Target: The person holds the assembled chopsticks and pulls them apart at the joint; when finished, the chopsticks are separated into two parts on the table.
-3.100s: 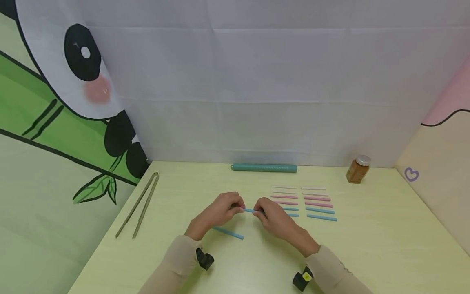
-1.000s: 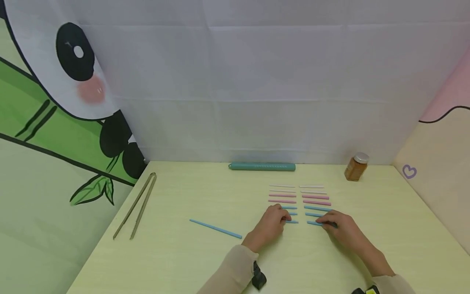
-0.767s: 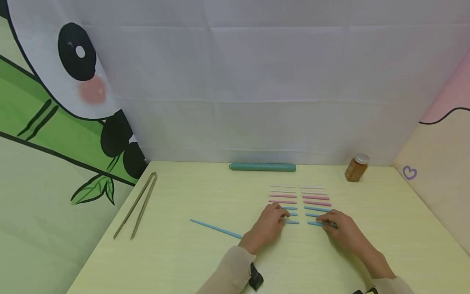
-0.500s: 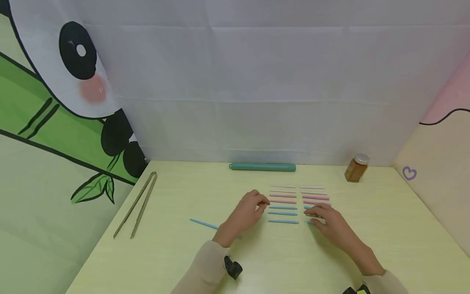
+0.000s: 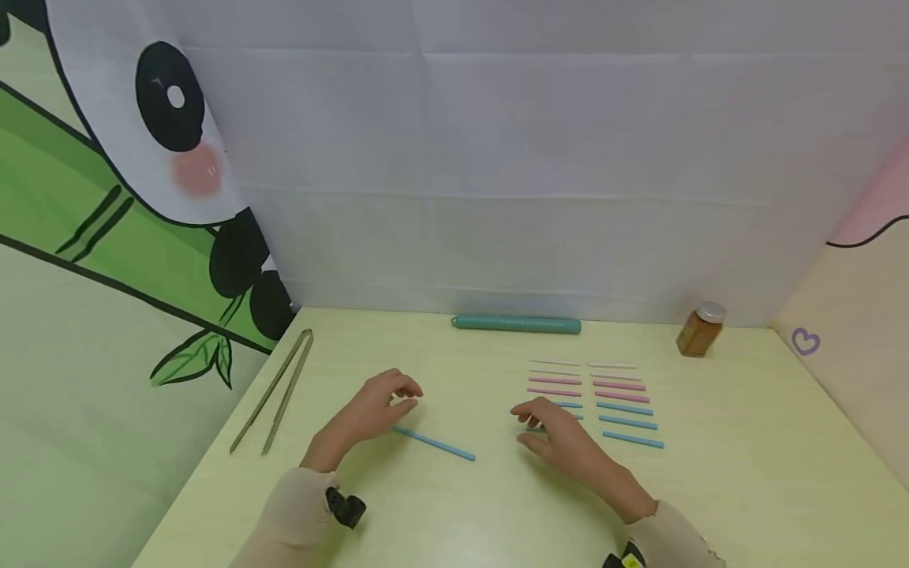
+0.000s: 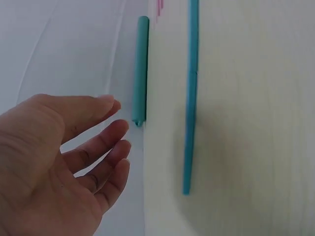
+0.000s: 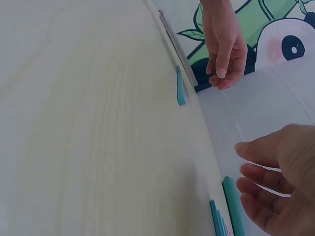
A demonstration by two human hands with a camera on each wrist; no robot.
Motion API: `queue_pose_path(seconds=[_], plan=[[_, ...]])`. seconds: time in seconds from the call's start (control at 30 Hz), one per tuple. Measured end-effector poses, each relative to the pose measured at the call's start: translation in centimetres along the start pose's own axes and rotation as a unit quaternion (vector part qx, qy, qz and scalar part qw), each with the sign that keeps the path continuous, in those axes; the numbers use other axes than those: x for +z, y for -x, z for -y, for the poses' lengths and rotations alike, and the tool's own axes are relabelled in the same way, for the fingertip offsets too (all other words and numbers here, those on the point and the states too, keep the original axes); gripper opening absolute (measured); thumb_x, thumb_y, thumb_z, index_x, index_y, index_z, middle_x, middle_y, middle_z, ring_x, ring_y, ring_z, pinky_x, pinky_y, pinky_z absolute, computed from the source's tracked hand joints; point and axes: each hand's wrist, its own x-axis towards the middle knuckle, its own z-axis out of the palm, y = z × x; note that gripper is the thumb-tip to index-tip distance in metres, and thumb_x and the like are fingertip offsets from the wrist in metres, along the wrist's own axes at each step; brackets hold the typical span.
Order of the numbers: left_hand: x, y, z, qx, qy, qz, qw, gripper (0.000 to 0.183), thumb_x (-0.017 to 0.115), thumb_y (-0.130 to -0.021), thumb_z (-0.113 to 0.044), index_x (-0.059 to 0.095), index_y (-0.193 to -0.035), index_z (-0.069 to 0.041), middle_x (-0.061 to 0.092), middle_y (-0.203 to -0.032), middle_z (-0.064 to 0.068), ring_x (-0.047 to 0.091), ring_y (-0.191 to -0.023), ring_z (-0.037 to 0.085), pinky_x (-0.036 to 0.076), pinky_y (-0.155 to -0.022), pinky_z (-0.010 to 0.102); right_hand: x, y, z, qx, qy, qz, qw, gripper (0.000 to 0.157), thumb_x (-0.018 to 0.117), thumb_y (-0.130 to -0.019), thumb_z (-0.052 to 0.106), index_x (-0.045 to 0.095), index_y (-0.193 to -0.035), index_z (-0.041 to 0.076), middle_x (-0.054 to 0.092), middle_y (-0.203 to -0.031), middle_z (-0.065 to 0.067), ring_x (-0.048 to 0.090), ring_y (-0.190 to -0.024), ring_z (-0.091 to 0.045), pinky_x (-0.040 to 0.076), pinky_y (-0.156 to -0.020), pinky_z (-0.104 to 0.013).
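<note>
Over the left middle of the table my left hand (image 5: 369, 409) hovers with loosely bent fingers and nothing in them. Close to its fingertips lies a long thin blue stick (image 5: 440, 447); a seam halfway along it shows in the left wrist view. My right hand (image 5: 568, 448), also holding nothing, is above the left ends of the rows, fingers relaxed and apart. Short sticks lie there in two columns: white (image 5: 612, 365), pink (image 5: 622, 396) and blue (image 5: 633, 439). The right hand partly hides the left column's blue pieces.
A green tube-like case (image 5: 516, 324) lies along the back edge. A jar with a silver lid (image 5: 701, 330) stands at the back right. Metal tongs (image 5: 287, 394) lie at the left edge. White cloth (image 5: 497, 181) hangs behind the table.
Earlier both hands pinched a blue stick between them, then touched short blue pieces in the two columns. They have let go and moved left, the left hand to the long blue stick.
</note>
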Motion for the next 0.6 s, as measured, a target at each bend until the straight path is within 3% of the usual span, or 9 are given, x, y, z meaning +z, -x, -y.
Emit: queue_pose_path(seconds=[0.13,0.3,0.43,0.6], plan=[[0.0,0.5,2.2,-0.006,0.01,0.036,0.9993,0.015,0.065,-0.091,-0.011,0.067,-0.104,-0.006,0.06,-0.099,0.004,0.056,-0.096,0.024,0.047,-0.086,0.044,2.0,-1.1,0.7,-0.003,-0.032,0.03,0.999,0.033,0.068,-0.088,0.011,0.06,-0.119,0.004,0.062,-0.105,-0.007,0.059,-0.094,-0.023,0.05,-0.081,-0.03],[1.2,0.6,4.2,0.009,-0.001,0.068,0.9977,0.013,0.071,-0.086,-0.017,0.069,-0.098,-0.013,0.057,-0.093,-0.001,0.05,-0.085,0.015,0.044,-0.078,0.031,4.0,-2.1,1.3,0.002,-0.027,0.079,0.996,0.029,0.069,-0.089,0.022,0.063,-0.115,0.011,0.06,-0.107,0.002,0.055,-0.097,-0.013,0.047,-0.086,-0.03],[1.8,0.4,4.3,0.021,-0.006,0.076,0.9969,0.006,0.072,-0.085,-0.014,0.068,-0.088,-0.015,0.053,-0.086,-0.003,0.046,-0.08,0.011,0.043,-0.074,0.028,5.0,-2.6,1.9,-0.012,0.026,0.088,0.996,0.018,0.07,-0.088,0.027,0.066,-0.103,0.018,0.057,-0.101,0.008,0.05,-0.093,-0.008,0.046,-0.086,-0.028],[2.2,0.2,3.9,0.03,-0.013,0.079,0.9963,0.011,0.07,-0.086,-0.012,0.062,-0.079,-0.016,0.052,-0.081,-0.007,0.046,-0.076,0.006,0.043,-0.072,0.026,5.5,-2.9,2.2,-0.01,0.055,0.079,0.995,0.005,0.067,-0.089,0.021,0.064,-0.093,0.022,0.055,-0.096,0.011,0.048,-0.09,-0.006,0.046,-0.083,-0.027]])
